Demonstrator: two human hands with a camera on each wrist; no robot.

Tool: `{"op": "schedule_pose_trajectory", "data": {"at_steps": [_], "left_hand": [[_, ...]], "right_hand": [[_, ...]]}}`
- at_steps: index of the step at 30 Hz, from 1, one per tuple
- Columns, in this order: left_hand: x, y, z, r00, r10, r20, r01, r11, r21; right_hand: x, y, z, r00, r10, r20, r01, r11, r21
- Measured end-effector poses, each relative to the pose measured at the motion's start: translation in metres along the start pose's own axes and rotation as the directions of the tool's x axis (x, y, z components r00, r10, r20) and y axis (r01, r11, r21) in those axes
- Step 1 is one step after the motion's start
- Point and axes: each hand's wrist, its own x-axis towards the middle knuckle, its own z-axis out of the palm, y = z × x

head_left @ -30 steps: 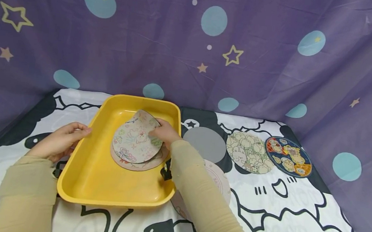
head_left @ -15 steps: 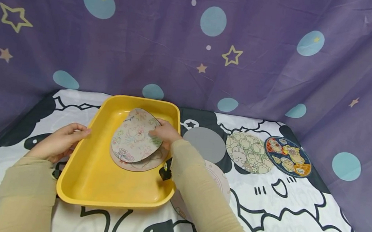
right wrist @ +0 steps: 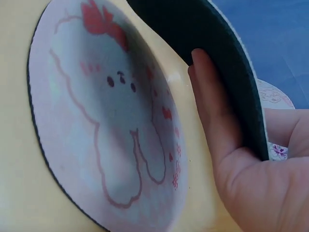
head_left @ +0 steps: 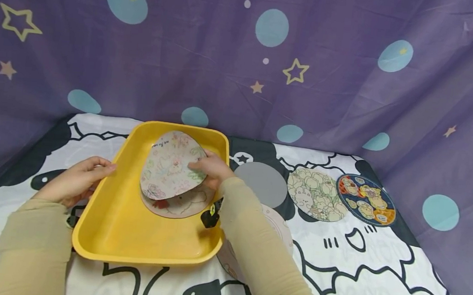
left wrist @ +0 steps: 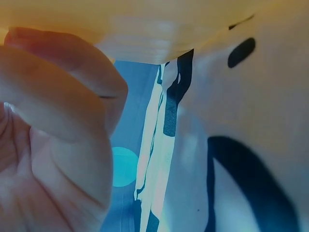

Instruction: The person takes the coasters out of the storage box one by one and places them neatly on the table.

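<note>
My right hand (head_left: pixel 214 168) pinches the right edge of a round mouse pad (head_left: pixel 170 167) with a pale, doodle-printed top, thumb above. In the right wrist view its dark underside (right wrist: pixel 166 21) bends over my straight fingers (right wrist: pixel 207 92). The held pad is tilted over a second round mouse pad (right wrist: pixel 82 140), pink with a white bunny and red bow, which lies flat in the yellow tray (head_left: pixel 137 240). My left hand (head_left: pixel 77 177) grips the tray's left rim, thumb at the top edge. In the left wrist view its curled fingers (left wrist: pixel 72 82) sit under the rim.
Right of the tray lie a plain grey round pad (head_left: pixel 260 183), a green floral one (head_left: pixel 317 193) and a dark blue cartoon one (head_left: pixel 366 200). A pale pink pad (head_left: pixel 278 223) is partly hidden by my right sleeve (head_left: pixel 256 254). A purple curtain (head_left: pixel 241 95) hangs behind.
The mouse pad in my right hand has risen slightly and its far edge has swung up and back, baring more of the bunny pad below. My left hand has stayed on the rim.
</note>
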Motion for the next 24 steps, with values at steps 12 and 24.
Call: {"op": "schedule_pose_trajectory", "data": {"at_steps": [12,24], "left_hand": [[-0.001,-0.001,0.001,0.996,0.083,0.013,-0.082,0.996,-0.032],[0.0,-0.002,0.0,0.996,0.083,0.013,-0.083,0.996,-0.03]], "right_hand": [[-0.005,-0.004,-0.005,0.999,-0.035,0.041,0.027,0.981,0.191],[-0.012,-0.009,-0.006,0.992,-0.109,0.059,0.083,0.938,0.336]]}}
